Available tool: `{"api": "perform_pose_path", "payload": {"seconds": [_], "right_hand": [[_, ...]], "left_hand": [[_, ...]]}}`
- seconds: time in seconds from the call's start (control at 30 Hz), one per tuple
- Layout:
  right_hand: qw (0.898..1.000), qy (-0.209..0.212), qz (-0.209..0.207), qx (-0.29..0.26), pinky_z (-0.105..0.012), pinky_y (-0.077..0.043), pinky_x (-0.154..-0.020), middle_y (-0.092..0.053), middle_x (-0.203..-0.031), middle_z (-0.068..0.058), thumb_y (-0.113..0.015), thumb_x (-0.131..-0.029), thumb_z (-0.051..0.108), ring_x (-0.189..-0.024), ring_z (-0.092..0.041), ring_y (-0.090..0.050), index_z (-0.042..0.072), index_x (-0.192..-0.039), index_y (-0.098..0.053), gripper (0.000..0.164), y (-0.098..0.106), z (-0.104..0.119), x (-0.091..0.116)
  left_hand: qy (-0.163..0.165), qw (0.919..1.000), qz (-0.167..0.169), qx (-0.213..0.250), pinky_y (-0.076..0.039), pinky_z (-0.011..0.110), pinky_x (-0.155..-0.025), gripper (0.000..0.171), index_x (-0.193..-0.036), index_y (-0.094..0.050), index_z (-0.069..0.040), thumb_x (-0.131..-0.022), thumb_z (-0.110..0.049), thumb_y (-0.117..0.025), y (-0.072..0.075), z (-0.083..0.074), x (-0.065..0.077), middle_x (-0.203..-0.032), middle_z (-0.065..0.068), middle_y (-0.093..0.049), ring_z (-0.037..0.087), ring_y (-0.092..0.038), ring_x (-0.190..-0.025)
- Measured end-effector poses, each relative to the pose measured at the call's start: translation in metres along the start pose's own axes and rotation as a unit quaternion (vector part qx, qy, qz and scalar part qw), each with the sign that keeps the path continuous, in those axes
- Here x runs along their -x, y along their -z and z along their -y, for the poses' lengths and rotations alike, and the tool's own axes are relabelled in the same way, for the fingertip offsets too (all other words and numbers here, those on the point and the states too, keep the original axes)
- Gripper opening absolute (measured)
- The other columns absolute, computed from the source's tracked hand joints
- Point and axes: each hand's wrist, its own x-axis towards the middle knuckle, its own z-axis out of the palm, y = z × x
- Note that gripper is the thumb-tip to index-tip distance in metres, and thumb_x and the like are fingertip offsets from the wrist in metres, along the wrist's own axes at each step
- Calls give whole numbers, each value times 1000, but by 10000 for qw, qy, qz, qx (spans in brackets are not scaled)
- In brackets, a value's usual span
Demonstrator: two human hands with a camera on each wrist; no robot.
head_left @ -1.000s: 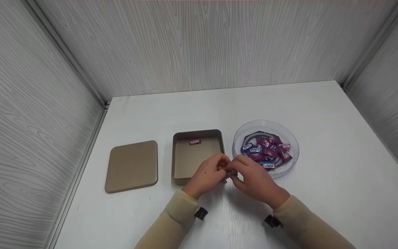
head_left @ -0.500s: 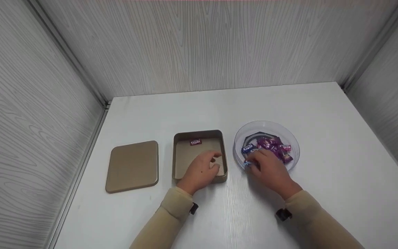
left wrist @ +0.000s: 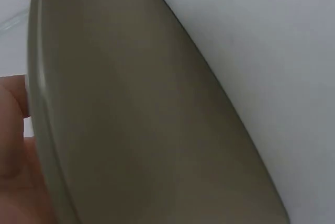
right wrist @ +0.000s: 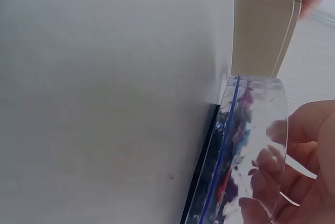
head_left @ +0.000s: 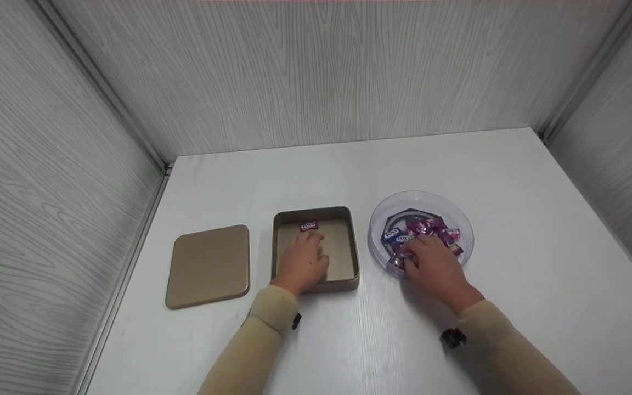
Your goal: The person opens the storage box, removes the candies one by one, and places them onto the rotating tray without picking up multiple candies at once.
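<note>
My left hand (head_left: 300,263) is inside the open gold-brown tin (head_left: 353,247), palm down, fingers bent toward the far wall. Whatever lies under that palm is hidden. Just beyond the fingertips rests a purple wrapped candy (head_left: 309,225). My right hand (head_left: 431,269) reaches over the near rim of the clear round bowl (head_left: 376,219), with curved fingers down among wrapped candies (head_left: 425,225). At its fingertips is a shiny dark-wrapped candy (head_left: 396,261); I cannot tell whether the fingers pinch it. Through the bowl's wall the right fingers (right wrist: 267,166) show in the right wrist view.
A square gold-brown lid (head_left: 209,266) lies flat on the white table (head_left: 272,175), left of the tin. The tin's outer wall (left wrist: 136,103) fills much of the left wrist view. Wood-grain panels (head_left: 316,71) enclose the back and sides.
The hands were together between tin and bowl, with a candy at their fingers. They separated: the left moved left into the tin, the right moved right into the bowl.
</note>
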Motion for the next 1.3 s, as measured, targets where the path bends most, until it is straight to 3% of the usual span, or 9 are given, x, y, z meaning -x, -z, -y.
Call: {"api": "perform_pose_path", "payload": {"seconds": [0.23,0.37,0.6,0.9,1.1,1.3], "right_hand": [[9997,60,15,-216,-46,-48,-91,-63,-107,-3,-66,-88,11,-107,-29,-56,12,-104,-71,17,2,5,0],[9995,6,45,-326,-46,-49,-90,-62,-107,-3,-67,-88,12,-108,-28,-55,12,-104,-71,17,3,7,0],[9988,123,-42,-463,-45,-47,-93,-63,-105,-3,-67,-89,13,-108,-29,-56,12,-104,-72,16,3,4,2],[9984,118,-100,-549,-46,-47,-92,-63,-104,-2,-65,-88,11,-107,-28,-56,12,-102,-72,15,4,4,2],[9982,164,-88,-573,-46,-47,-93,-63,-104,-2,-67,-88,12,-108,-28,-56,12,-101,-72,13,4,7,3],[9973,159,-47,-712,-47,-46,-95,-63,-104,-1,-68,-88,12,-110,-29,-56,13,-100,-72,13,5,12,2]], "left_hand": [[207,9991,297,-206,-28,49,-116,61,-152,-45,-7,-95,-24,-58,-5,8,-10,-164,16,-25,38,-30,-146],[253,9978,473,-380,-27,51,-116,64,-153,-43,-9,-94,-27,-59,-8,12,-15,-165,17,-21,38,-28,-146],[371,9954,624,-623,-26,57,-115,61,-150,-48,-13,-91,-27,-58,-11,14,-20,-164,13,-27,38,-27,-146],[309,9950,283,-903,-35,54,-111,62,-151,-44,-5,-94,-23,-60,-15,11,-26,-150,16,-44,37,-37,-139],[243,9934,56,-1118,-44,45,-103,39,-134,-60,2,-99,-12,-57,-14,9,-23,-131,17,-51,32,-48,-124],[-62,9913,-44,-1314,-53,39,-83,12,-108,-70,-4,-99,-8,-63,-13,7,-19,-103,10,-63,26,-61,-96]]}}
